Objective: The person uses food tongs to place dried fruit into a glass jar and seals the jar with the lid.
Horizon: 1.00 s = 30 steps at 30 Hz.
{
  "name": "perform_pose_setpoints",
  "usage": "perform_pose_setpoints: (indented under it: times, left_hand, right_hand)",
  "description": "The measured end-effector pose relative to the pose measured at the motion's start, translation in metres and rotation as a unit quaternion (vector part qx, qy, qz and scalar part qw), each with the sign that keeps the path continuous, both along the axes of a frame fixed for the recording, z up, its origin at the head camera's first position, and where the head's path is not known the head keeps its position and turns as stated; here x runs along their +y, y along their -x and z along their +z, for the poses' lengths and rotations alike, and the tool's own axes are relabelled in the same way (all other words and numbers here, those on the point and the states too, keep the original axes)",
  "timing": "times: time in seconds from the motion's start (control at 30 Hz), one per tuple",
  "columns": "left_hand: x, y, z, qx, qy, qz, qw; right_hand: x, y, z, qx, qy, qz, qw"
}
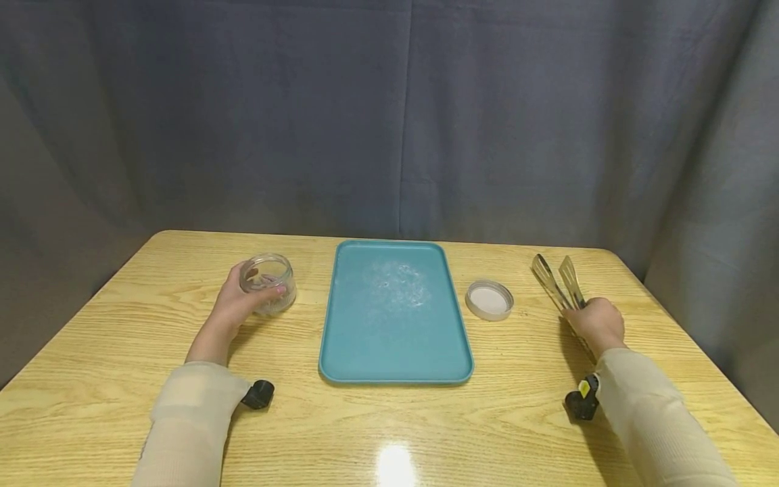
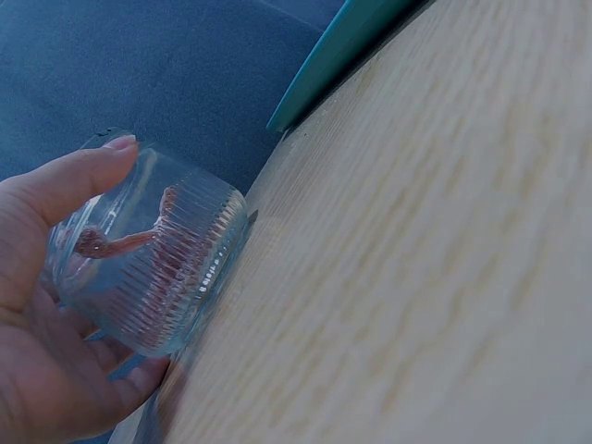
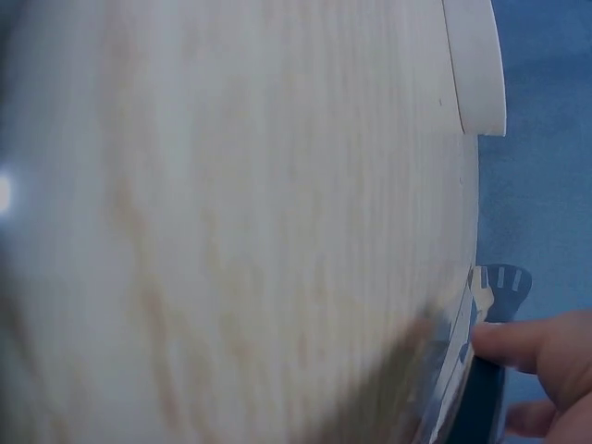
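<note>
On the left, my left hand [image 1: 226,308] grips a clear ribbed glass jar [image 1: 287,297] around its side, thumb on the near side. The jar has no lid on and seems to rest on the table. Through its glass in the left wrist view, reddish-brown pieces [image 2: 125,244] show, one long and bent. Over at the right, my right hand [image 1: 599,321] holds metal tongs [image 1: 572,279], their slotted ends spread apart and pointing away from me. In the right wrist view the thumb [image 3: 509,342] lies along the tongs; the palm is partly out of frame.
A teal tray [image 1: 395,358] lies mid-table, with whitish marks or glare on its surface. Between tray and tongs sits a round pale lid [image 1: 489,300], inner side up. The wooden table [image 1: 292,433] ends at a dark curtain [image 1: 304,122] behind.
</note>
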<state>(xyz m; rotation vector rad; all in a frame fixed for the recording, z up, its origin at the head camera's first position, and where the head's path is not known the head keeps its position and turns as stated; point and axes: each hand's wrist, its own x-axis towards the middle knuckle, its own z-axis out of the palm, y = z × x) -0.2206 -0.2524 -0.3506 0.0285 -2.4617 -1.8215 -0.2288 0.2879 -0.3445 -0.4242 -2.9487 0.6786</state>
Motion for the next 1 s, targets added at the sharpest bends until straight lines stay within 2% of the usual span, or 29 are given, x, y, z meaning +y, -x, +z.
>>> perform_pose_setpoints:
  times: [0.37, 0.7, 0.83, 1.0]
  left_hand:
    - [0.001, 0.000, 0.001, -0.002, 0.001, 0.002, 1.0000]
    - [0.000, 0.000, -0.001, -0.002, 0.002, 0.004, 1.0000]
    - [0.000, 0.000, -0.001, -0.002, 0.002, 0.004, 1.0000]
    - [0.000, 0.001, -0.002, -0.001, 0.002, 0.004, 1.0000]
  right_hand:
    - [-0.001, 0.001, 0.001, -0.027, -0.011, 0.000, 1.000]
    - [-0.010, 0.000, 0.011, -0.063, -0.031, 0.015, 0.997]
    - [-0.015, 0.004, 0.018, -0.050, -0.041, 0.022, 0.998]
    - [-0.032, 0.012, 0.038, -0.002, -0.041, 0.034, 0.999]
